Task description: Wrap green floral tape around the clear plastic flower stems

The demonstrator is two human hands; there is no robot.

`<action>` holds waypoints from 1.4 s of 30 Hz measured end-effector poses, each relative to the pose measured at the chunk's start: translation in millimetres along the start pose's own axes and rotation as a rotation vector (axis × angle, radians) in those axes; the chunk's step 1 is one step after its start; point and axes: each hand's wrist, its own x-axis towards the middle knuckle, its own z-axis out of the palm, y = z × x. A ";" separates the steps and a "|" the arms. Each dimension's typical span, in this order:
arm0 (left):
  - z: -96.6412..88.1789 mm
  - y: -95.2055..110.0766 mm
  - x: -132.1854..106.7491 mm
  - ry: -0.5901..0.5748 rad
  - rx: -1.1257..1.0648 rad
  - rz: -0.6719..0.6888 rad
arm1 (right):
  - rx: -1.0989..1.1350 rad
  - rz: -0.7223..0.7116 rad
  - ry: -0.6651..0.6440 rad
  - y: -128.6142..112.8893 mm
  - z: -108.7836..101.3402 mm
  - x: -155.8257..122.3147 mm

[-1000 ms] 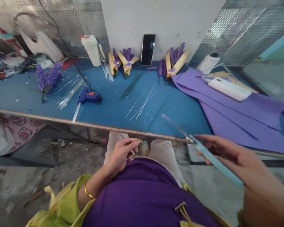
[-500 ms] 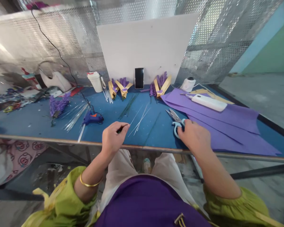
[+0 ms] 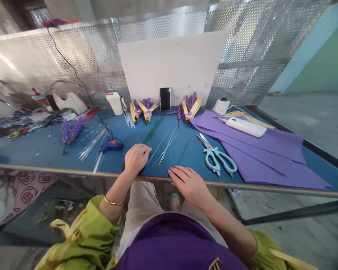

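Note:
My left hand point(image 3: 137, 159) rests on the blue table with its fingers curled together; whatever may be inside them is hidden. My right hand point(image 3: 190, 185) reaches over the front edge, palm down, fingers extended and their tips on the tabletop. Just beyond those fingertips lies a faint dark green wire point(image 3: 184, 150); whether they touch it I cannot tell. Several thin white wires point(image 3: 165, 149) are spread between my hands. To the right, light-blue-handled scissors point(image 3: 214, 152) lie with blades slightly apart. Dark green stems point(image 3: 152, 130) lie past my left hand.
Purple sheets point(image 3: 259, 157) cover the right side, with a white device point(image 3: 245, 126) on top. A blue glue gun point(image 3: 112, 144), clear strips point(image 3: 92, 143) and a purple flower bunch point(image 3: 72, 129) lie left. Wrapped bouquets point(image 3: 190, 107) and a phone point(image 3: 165, 99) stand behind.
My right hand has let go of the scissors and moved left to the table's front edge. The scissors stay on the table. My left hand has lowered onto the tabletop.

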 end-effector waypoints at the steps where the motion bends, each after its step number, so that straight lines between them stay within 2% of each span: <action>1: -1.3 -0.2 -0.3 0.009 -0.021 0.019 | 0.011 -0.005 0.048 -0.2 3.1 -6.5; 4: -8.4 6.3 -4.3 0.156 -0.100 0.012 | 0.058 -0.001 0.191 1.4 -0.2 -22.4; 6: -14.5 19.4 -11.8 0.293 -0.234 -0.058 | 0.085 0.011 0.321 0.8 -13.1 -25.9; 7: -17.3 28.8 -17.4 0.310 -0.355 -0.106 | 0.103 0.020 0.400 -0.8 -22.3 -24.9; 8: -19.8 39.8 -23.8 0.254 -0.521 -0.155 | 0.131 0.039 0.470 -3.4 -32.5 -22.2; 9: -21.8 51.8 -30.8 0.102 -0.720 -0.217 | 0.174 0.066 0.535 -7.1 -42.9 -18.0; 11: -24.3 76.2 -44.8 -0.325 -1.159 -0.373 | 0.316 0.148 0.634 -16.2 -61.0 -6.5; 12: -25.1 87.3 -50.9 -0.500 -1.353 -0.439 | 0.390 0.224 0.679 -21.1 -67.3 -0.3; 13: -25.6 96.9 -56.0 -0.606 -1.532 -0.497 | 0.488 0.322 0.739 -25.7 -71.1 5.5; 14: -26.1 104.5 -60.0 -0.643 -1.683 -0.559 | 0.616 0.409 0.787 -29.9 -72.3 10.6; 15: -26.6 110.1 -63.1 -0.613 -1.796 -0.616 | 0.750 0.490 0.821 -33.4 -71.1 14.7; 17: -28.0 115.3 -67.2 -0.450 -1.899 -0.689 | 0.990 0.620 0.846 -38.3 -64.0 19.0; 20: -30.7 113.0 -72.1 -0.197 -1.803 -0.689 | 1.217 0.766 0.793 -41.7 -51.0 18.0; 24: -33.9 106.6 -78.7 0.011 -1.643 -0.688 | 1.316 0.864 0.704 -42.5 -46.2 14.5; 27: -35.4 104.8 -80.6 0.106 -1.589 -0.712 | 1.272 0.887 0.723 -40.8 -49.5 14.7; 32: -35.4 104.0 -80.0 0.177 -1.521 -0.726 | 1.095 0.879 0.739 -36.5 -53.7 12.9; 39: -29.9 103.1 -82.4 0.267 -1.433 -0.656 | 0.853 0.785 0.645 -35.0 -57.0 4.6; 42: -29.2 101.9 -82.2 0.306 -1.428 -0.668 | 0.769 0.712 0.580 -34.4 -58.6 3.6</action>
